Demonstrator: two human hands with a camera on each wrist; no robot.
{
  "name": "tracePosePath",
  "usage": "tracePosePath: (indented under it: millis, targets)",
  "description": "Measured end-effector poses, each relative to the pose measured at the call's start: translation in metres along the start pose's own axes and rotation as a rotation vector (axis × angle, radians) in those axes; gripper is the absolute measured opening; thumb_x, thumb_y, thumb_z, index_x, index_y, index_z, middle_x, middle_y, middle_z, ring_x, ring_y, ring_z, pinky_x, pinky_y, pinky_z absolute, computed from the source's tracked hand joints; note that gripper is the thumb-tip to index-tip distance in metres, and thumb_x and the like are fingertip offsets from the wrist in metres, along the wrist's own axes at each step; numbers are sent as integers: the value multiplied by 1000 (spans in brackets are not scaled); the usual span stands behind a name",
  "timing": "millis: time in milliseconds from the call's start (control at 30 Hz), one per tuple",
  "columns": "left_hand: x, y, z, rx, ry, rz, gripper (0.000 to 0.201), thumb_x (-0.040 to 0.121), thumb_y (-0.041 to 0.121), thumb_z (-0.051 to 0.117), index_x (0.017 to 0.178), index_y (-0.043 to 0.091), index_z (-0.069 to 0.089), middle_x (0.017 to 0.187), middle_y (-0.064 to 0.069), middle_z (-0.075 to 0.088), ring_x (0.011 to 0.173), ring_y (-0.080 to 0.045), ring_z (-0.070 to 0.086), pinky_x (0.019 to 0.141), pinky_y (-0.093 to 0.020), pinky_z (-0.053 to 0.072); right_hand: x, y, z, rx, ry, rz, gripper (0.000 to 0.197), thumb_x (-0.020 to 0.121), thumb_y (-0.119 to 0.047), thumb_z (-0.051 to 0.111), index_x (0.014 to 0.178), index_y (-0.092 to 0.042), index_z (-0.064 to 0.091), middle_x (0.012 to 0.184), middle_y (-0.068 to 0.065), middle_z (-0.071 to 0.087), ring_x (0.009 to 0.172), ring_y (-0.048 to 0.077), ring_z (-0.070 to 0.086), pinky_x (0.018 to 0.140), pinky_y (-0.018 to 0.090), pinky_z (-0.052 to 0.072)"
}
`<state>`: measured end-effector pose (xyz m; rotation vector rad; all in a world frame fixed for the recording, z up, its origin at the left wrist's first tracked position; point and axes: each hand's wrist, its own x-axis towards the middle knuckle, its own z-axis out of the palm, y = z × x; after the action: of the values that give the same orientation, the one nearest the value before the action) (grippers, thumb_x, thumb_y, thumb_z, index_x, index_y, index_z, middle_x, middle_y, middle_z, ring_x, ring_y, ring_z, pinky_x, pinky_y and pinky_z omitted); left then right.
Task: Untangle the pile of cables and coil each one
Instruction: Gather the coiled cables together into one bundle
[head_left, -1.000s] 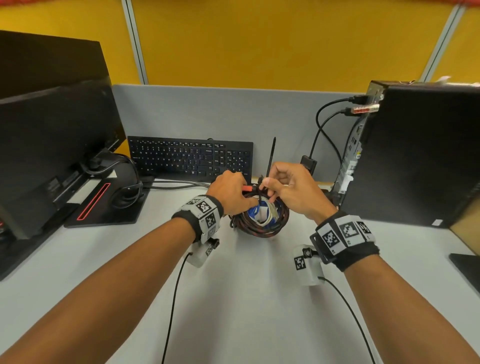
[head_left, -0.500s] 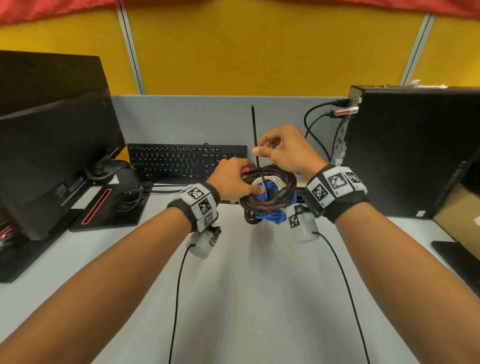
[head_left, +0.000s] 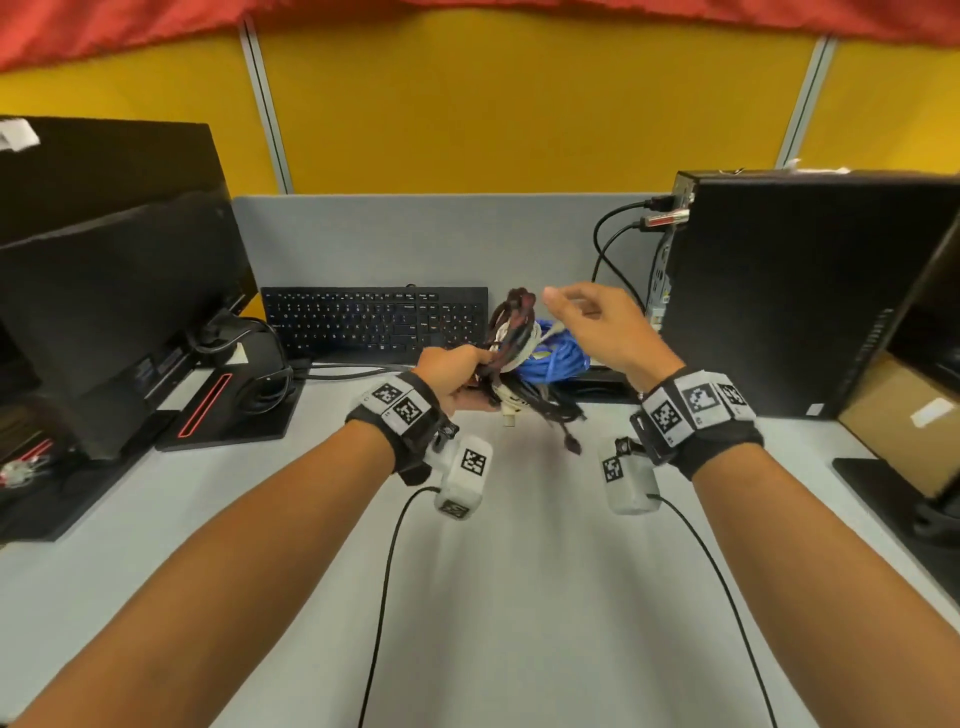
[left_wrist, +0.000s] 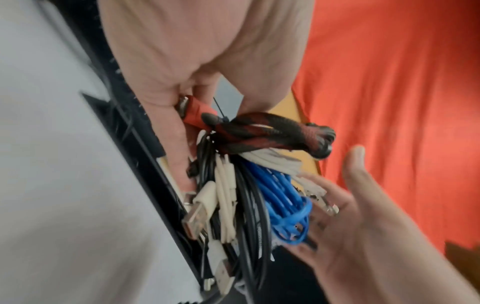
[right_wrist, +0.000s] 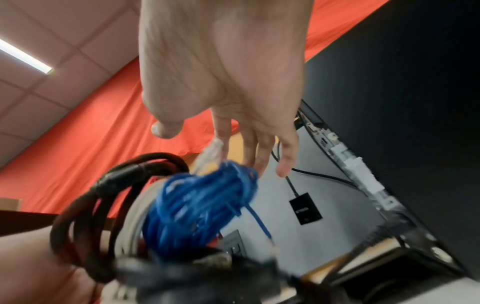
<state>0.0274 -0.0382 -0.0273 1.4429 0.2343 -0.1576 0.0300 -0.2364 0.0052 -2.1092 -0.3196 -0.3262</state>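
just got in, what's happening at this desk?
A person's left hand grips a tangled bundle of cables lifted off the grey desk: a red-and-black braided cable, white USB leads, thin black cords and a coiled blue cable. The right hand hovers open beside the blue coil. Nothing is separated yet.

From my feed, a grey desk sat before a grey partition, yellow wall behind, ceiling light on.

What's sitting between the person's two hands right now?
The cable bundle: the left hand grips it, and its blue cable bulges toward the open right hand. The head view shows this.
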Motion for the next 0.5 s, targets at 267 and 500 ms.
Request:
tracePosePath:
  millis: [267, 500]
  targets:
    - [-5, -49, 13, -262, -319, -227, 36, 103, 9, 34, 112, 1, 69, 104, -21, 74, 90, -33, 74, 71, -47, 62, -39, 42, 16, 40, -58, 193, 69, 83, -70, 64, 123, -15, 62, 113, 6, 72, 102, 23, 69, 96, 46, 56]
    - [-14, -82, -13, 278, -21, -184, 28, 102, 31, 48, 98, 5, 58, 91, -14, 63, 85, -32, 67, 65, -47, 62, -46, 70, 27, -295, -345, 118, 41, 99, -40, 62, 121, -6, 68, 117, 16, 71, 106, 33, 66, 95, 46, 53]
